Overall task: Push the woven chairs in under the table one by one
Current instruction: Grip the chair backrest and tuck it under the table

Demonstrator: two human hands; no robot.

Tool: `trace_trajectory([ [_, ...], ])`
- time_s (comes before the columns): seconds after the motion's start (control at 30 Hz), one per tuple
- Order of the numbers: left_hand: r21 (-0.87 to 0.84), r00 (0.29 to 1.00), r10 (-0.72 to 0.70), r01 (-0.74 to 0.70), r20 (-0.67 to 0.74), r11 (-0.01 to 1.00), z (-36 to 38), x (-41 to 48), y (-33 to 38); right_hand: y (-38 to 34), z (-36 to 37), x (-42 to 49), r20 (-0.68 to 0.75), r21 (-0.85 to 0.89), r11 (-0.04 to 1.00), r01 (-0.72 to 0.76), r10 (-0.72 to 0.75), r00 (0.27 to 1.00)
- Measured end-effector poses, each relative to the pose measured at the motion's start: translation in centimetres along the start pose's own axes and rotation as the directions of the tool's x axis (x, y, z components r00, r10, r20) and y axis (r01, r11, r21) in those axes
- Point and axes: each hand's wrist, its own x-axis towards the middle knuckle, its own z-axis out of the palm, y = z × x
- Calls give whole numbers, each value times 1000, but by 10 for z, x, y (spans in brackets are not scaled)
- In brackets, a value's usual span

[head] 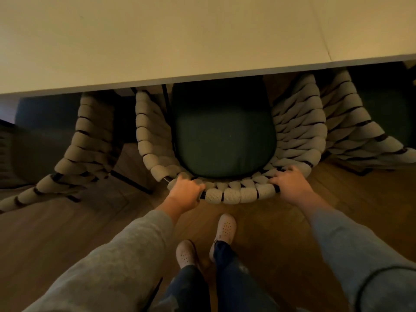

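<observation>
Head view, looking down at the near edge of the table [157, 41].

Middle woven chair [234, 195]: its back rim is nearest the person and the front of its seat is under the table edge. The rest of the seat and the curved back stand out on the near side. The woven shell forms a tub, and one dark green cushion [225, 136] lies in it, filling the seat between the side walls. The cushion's far end is hidden by the tabletop.

Left hand [185, 190]: fingers curled over the top of the back rim, left of centre, gripping the woven cord and the dark frame bar.
Right hand [290, 183]: knuckles up, fingers wrapped over the rim right of centre, closed round it. The two hands are well apart, with a bare stretch of rim between them.

Left woven chair [90, 140]: just beside the middle one and angled, with its far part under the table. A dark seat pad [45, 122] sits in it.
Right woven chair [351, 122]: close against the middle chair's right wall, also partly under the table; whether they touch cannot be told.

Grey sleeve [126, 255] on the left arm. Two pale perforated shoes [185, 253] on the wooden floor [67, 221], just near of the chair back.
</observation>
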Motion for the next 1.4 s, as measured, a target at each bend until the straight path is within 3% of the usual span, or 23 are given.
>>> trace_trajectory([
  [0.3,32,999,-4,2,43,999,27,-27,-33,-43,12,0,-49,32,997,66,-65,997],
  [0.63,88,999,-46,46,-5,995,-4,-1,-53,-34,-16,28,-42,35,999,-1,3,999],
  [1.23,12,993,-92,91,69,996,-5,-2,-56,-42,-17,32,-34,103,995,15,-12,999],
  [1.33,7,997,-72,72,33,997,-5,-2,-59,-43,-25,36,25,94,995,-22,20,999],
  [1.4,9,999,-50,50,-8,999,0,-3,-59,-52,-34,39,143,106,993,-59,44,989],
])
